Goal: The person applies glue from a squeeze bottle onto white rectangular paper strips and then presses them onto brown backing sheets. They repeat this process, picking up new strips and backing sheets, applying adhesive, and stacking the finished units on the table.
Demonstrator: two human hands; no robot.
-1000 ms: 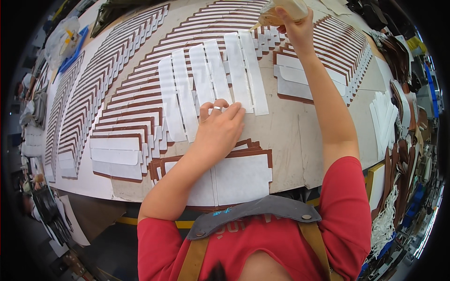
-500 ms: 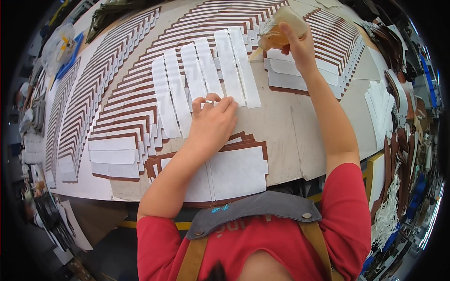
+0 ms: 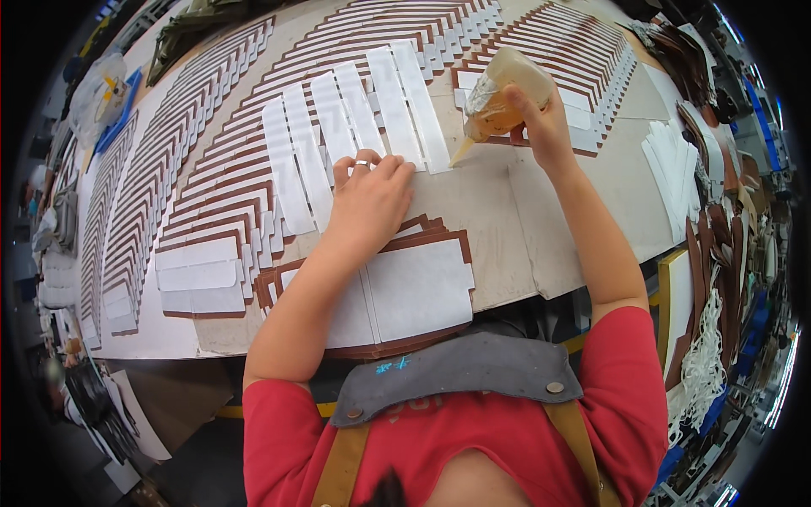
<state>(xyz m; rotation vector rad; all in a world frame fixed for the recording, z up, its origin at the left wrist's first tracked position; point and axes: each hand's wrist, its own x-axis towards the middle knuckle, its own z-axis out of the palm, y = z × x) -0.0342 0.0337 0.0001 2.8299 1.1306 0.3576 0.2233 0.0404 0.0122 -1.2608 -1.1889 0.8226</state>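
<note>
My right hand (image 3: 545, 127) grips a clear squeeze bottle (image 3: 517, 74) of amber liquid, tilted with its narrow nozzle down. The nozzle's tip is at the near right corner of the rightmost white strip (image 3: 422, 110). Several such strips lie side by side in pairs, narrow gaps between them, some with a wet-looking shine. My left hand (image 3: 372, 198) rests palm down, its slightly bent fingers on the near ends of the middle strips. Under my left forearm sits a stack of white panels with brown borders (image 3: 422, 291).
Overlapping rows of brown-edged white pieces (image 3: 203, 275) fan out across the table at left, with another fanned row (image 3: 574, 63) at far right. A pile of loose white strips (image 3: 673, 177) lies by the right edge. At far left is a blue tray (image 3: 118, 114) with a plastic bag.
My right hand has brought the bottle toward me, its nozzle passing down the rightmost strip's edge to the near corner. My left hand stays on the strips. The whole view has shifted slightly.
</note>
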